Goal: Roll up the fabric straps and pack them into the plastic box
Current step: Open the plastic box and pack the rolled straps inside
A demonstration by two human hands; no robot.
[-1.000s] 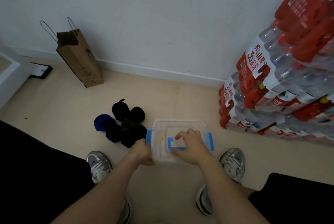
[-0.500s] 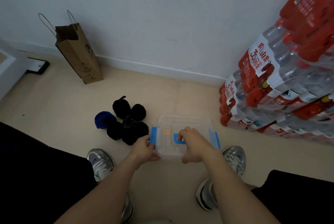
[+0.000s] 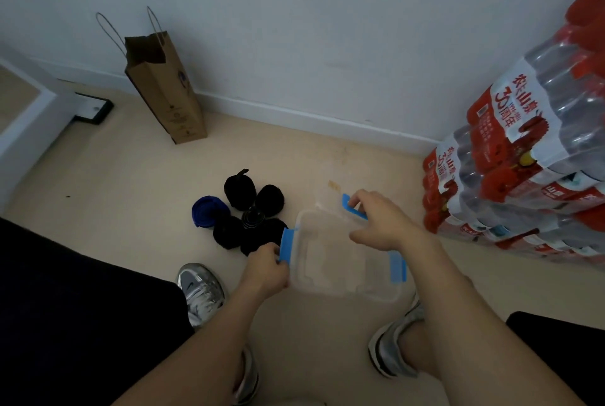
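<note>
A clear plastic box (image 3: 340,261) with blue side clips stands on the floor between my feet. My left hand (image 3: 266,269) grips its left blue clip. My right hand (image 3: 381,225) holds the clear lid (image 3: 330,199) by its blue handle, lifted and tilted up behind the box. Left of the box lies a cluster of rolled fabric straps: several black rolls (image 3: 240,191) and one blue roll (image 3: 206,210). The box looks empty inside.
A brown paper bag (image 3: 163,91) stands by the wall at the back left. Stacked packs of bottled water (image 3: 523,156) fill the right side. My grey shoes (image 3: 201,291) sit on the beige floor close to the box. A small black frame (image 3: 93,107) lies far left.
My right hand has lifted the lid off the box by its blue handle and tilted it back. The left hand stayed on the left clip.
</note>
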